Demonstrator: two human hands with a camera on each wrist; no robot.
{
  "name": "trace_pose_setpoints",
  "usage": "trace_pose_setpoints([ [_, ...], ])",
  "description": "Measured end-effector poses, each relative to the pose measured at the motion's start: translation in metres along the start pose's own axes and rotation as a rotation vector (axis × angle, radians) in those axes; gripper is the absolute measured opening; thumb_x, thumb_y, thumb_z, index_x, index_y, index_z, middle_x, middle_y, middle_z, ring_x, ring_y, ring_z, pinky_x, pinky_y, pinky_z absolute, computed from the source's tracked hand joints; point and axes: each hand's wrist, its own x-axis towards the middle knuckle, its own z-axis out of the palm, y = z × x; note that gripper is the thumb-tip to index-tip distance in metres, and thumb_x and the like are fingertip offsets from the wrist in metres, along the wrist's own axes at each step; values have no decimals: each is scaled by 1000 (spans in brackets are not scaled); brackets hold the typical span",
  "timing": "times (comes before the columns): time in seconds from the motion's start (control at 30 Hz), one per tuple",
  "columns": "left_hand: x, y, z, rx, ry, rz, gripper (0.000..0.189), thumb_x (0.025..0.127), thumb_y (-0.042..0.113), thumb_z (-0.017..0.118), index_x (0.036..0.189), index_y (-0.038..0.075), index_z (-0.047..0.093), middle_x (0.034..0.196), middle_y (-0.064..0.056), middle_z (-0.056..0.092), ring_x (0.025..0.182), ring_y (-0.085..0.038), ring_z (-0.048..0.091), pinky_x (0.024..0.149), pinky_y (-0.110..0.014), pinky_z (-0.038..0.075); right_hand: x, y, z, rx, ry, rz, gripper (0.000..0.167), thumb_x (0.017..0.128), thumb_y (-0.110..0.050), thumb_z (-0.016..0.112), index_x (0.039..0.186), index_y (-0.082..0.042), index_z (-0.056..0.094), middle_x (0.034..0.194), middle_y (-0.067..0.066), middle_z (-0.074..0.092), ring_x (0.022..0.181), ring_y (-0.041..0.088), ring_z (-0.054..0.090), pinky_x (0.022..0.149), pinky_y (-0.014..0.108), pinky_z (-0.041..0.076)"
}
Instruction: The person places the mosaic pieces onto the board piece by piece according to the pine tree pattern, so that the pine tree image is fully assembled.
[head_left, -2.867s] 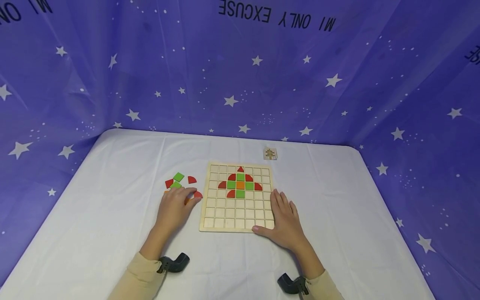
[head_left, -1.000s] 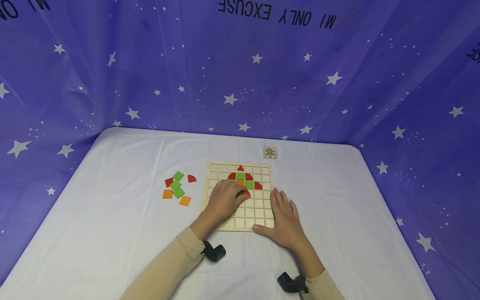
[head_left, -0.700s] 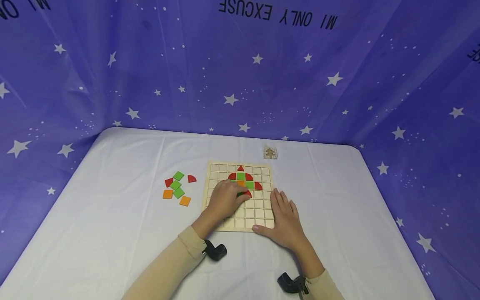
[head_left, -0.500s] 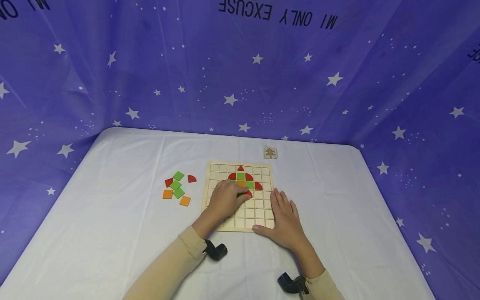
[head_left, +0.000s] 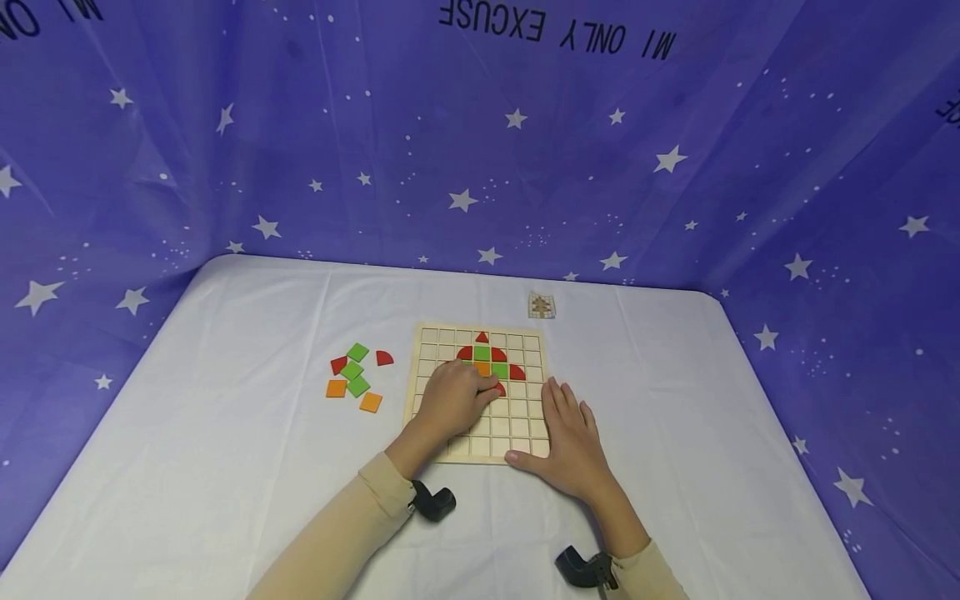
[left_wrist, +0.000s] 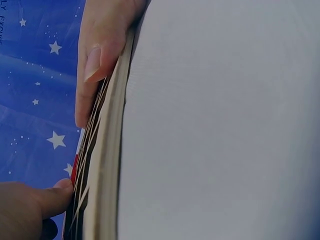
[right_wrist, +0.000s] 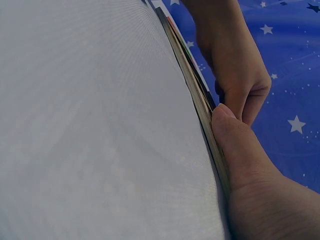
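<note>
A wooden grid board (head_left: pixel 453 446) carries several coloured tiles: a red triangle (head_left: pixel 482 337) at the top, red quarter-circles, green squares (head_left: pixel 482 353) and an orange square (head_left: pixel 482 367). My left hand (head_left: pixel 453 398) lies over the board's middle, thumb and forefinger pinching a red quarter-circle tile (head_left: pixel 502 389) in a cell right of centre. It covers the tiles on the pattern's left side. My right hand (head_left: pixel 572 442) rests along the board's right edge, fingers straight and thumb on the front edge. In the right wrist view, the right thumb (right_wrist: pixel 225 122) touches the board's side.
Left of the board lie loose tiles: green squares (head_left: pixel 357 386), orange squares (head_left: pixel 371 403), a red tile (head_left: pixel 339 365) and a red quarter-circle (head_left: pixel 385 358). A small card with a tree picture (head_left: pixel 542 306) lies behind the board on the white cloth (head_left: pixel 675 400).
My left hand has moved right from the loose tiles onto the board, bringing a red quarter-circle tile; over the last second it barely shifts. The right hand has stayed at the board's edge.
</note>
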Motion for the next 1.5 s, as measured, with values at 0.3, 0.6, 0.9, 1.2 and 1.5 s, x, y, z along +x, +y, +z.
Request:
trace_pose_setpoints([
  [0.3, -2, 4, 0, 52, -18, -14, 26, 91, 35, 71, 115, 27, 75, 76, 0, 72, 76, -21, 62, 80, -40, 49, 0, 0, 1, -8, 3, 0, 129, 70, -88, 56, 160, -10, 8, 169, 7, 6, 156, 28, 3, 121, 56, 5],
  [0.6, -2, 4, 0, 32, 18, -20, 24, 90, 33, 72, 111, 25, 78, 83, -1, 74, 80, -21, 64, 81, -40, 49, 0, -2, 1, -4, 12, -1, 129, 70, -89, 56, 160, -10, 8, 168, 7, 7, 156, 28, 4, 121, 56, 5],
  [0.9, -9, 1, -6, -31, 26, -39, 38, 88, 40, 74, 120, 19, 74, 102, 0, 75, 98, -22, 66, 96, -41, 48, 1, -2, 0, -6, 17, -8, 128, 70, -86, 59, 160, -9, 9, 168, 9, 8, 156, 30, 4, 121, 57, 6],
  [1.2, -19, -10, -10, -18, 79, -40, 25, 88, 33, 75, 109, 20, 78, 81, 4, 69, 75, -13, 55, 74, -34, 47, 1, -2, -2, -11, 29, -14, 129, 69, -83, 63, 160, -7, 10, 168, 11, 10, 156, 31, 7, 120, 58, 8],
  [1.5, -21, -12, -6, -6, 92, -35, 19, 88, 30, 76, 105, 23, 80, 74, 5, 67, 69, -12, 52, 67, -30, 43, 0, -2, -2, -11, 17, -9, 129, 70, -84, 62, 160, -7, 10, 168, 10, 8, 156, 31, 6, 120, 58, 9],
])
